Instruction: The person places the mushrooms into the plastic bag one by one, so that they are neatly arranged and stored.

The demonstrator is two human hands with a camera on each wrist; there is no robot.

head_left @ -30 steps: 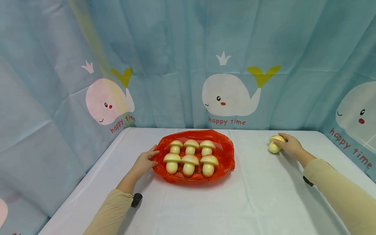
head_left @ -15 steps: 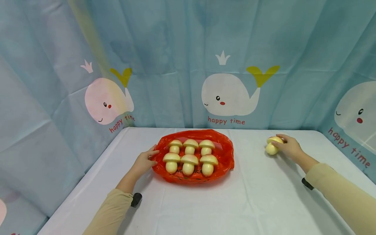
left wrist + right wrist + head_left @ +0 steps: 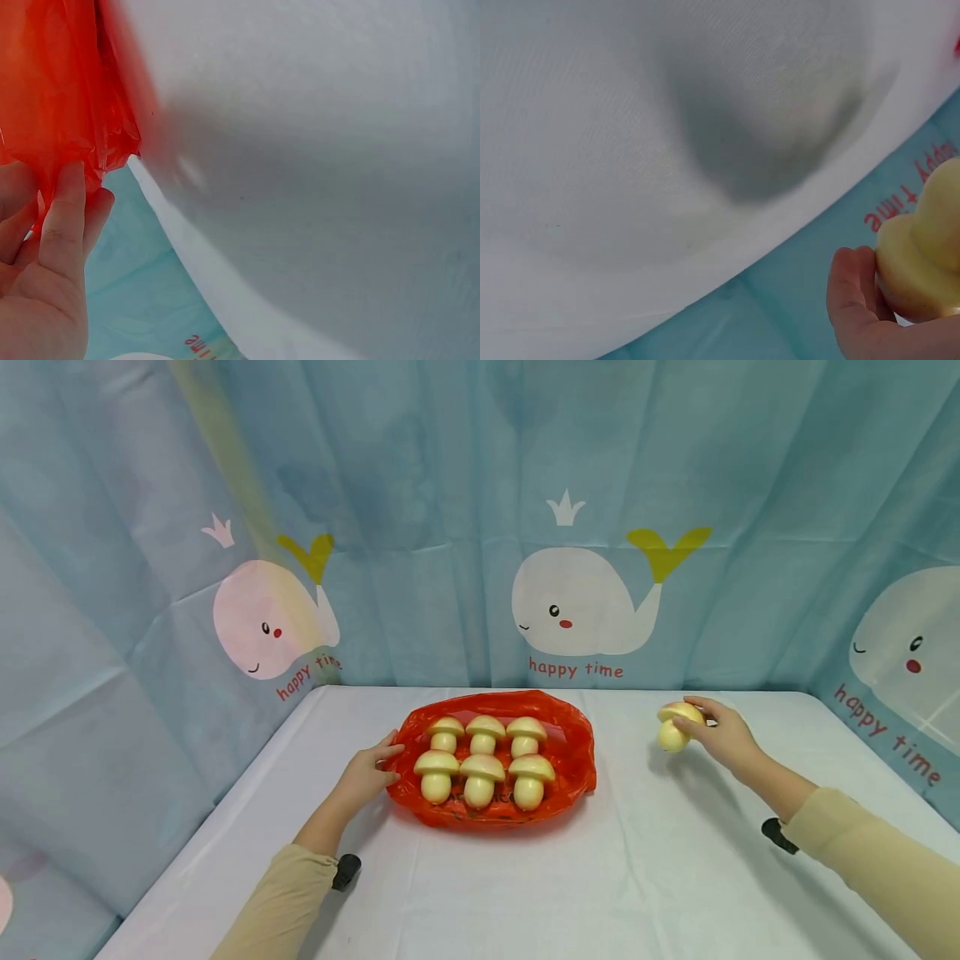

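Observation:
My right hand [image 3: 726, 737] pinches a pale yellow toy mushroom [image 3: 672, 739] by its cap, with the rounded stem pointing down. The mushroom is raised off the table, its shadow lying below; the right wrist view shows the mushroom [image 3: 907, 262] only partly, at the frame's edge. At the table's middle lies a red plastic bag [image 3: 573, 777], spread into a shallow oval with a raised rim. Several similar mushrooms [image 3: 480, 781] stand in it in two rows. My left hand [image 3: 365, 777] holds the bag's left edge, the red plastic [image 3: 67, 90] running between thumb and fingers in the left wrist view.
A white cloth [image 3: 525, 893] covers the table. Behind it hangs a blue curtain [image 3: 450, 527] printed with whales, which also runs down both sides. A small black device [image 3: 347, 872] is worn at the left wrist and another black device [image 3: 780, 836] at the right.
My right hand has lifted the toy mushroom off the table and carried it left, closer to the bag. The left hand stays at the bag's edge; the bag lies as before.

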